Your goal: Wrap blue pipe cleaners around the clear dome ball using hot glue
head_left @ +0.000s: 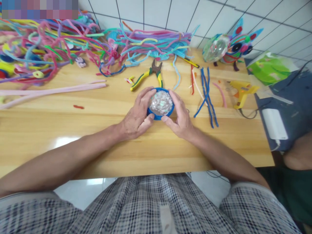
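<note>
Between my two hands is a clear, shiny faceted dome [161, 102] with a blue fuzzy pipe-cleaner ring [160, 117] around its edge. My left hand [137, 114] grips the ring from the left, thumb at the near side and fingers at the far side. On the opposite side my right hand [180, 114] curls round it in the same way. Just beyond the dome lie pliers [147, 75] with yellow and green handles, their jaws spread. To the right, several blue pipe cleaners [207, 97] lie crossed on the wooden table [109, 152].
Tangled pipe cleaners [48, 48] cover the back left, with a bundle [156, 44] beside them. A yellow glue gun [240, 92] and a colourful pipe-cleaner animal [234, 45] are at the right. Past the table edge are a white power box [275, 123] and another person's arm [299, 151].
</note>
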{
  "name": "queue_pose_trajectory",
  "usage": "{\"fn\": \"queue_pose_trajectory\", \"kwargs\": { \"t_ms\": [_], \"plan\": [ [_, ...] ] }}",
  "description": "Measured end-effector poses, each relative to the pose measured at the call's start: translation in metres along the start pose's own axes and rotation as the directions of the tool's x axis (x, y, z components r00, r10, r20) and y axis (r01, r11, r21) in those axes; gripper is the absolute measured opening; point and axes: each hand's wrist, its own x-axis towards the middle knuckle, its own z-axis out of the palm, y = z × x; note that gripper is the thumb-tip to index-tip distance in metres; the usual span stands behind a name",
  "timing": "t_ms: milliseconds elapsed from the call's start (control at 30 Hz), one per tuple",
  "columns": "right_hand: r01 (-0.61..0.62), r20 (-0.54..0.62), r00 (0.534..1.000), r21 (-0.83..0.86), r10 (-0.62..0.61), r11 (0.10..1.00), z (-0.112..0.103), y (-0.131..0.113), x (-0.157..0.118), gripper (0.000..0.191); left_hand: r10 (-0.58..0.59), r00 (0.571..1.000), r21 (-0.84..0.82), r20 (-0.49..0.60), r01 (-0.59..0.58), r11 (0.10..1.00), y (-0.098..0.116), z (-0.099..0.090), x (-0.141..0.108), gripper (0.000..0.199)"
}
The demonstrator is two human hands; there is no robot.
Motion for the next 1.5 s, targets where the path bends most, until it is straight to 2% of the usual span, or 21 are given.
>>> {"fn": "queue_pose_trajectory", "kwargs": {
  "t_ms": [133,367,567,867,1500],
  "plan": [
    [0.015,-0.028,0.999,0.023,-0.015,1.0,0.0016,0.0001,0.0003,0.093,0.011,1.0,-0.009,-0.01,-0.011,1.0,-0.0018,0.0014,-0.0005,0.074],
    [-0.004,-0.034,0.999,0.021,0.005,1.0,0.0031,-0.0002,0.0001,0.092,0.024,1.0,-0.029,-0.013,-0.025,0.999,-0.0034,0.0017,-0.0011,0.075],
    [0.027,-0.065,0.998,0.007,-0.027,1.0,0.0043,-0.0016,0.0019,0.09,0.016,1.0,-0.03,-0.007,-0.016,0.999,-0.0034,0.0017,-0.0011,0.075],
    [-0.009,-0.05,0.999,0.019,0.01,1.0,0.0042,0.0001,-0.0002,0.09,0.024,1.0,-0.01,-0.002,-0.024,1.0,-0.0021,0.0006,-0.0006,0.073],
    [0.0,-0.057,0.998,-0.008,0.0,1.0,0.0056,-0.0002,0.001,0.088,0.005,1.0,-0.053,0.018,-0.004,0.999,-0.0028,-0.0031,-0.0007,0.07]
  ]
}}
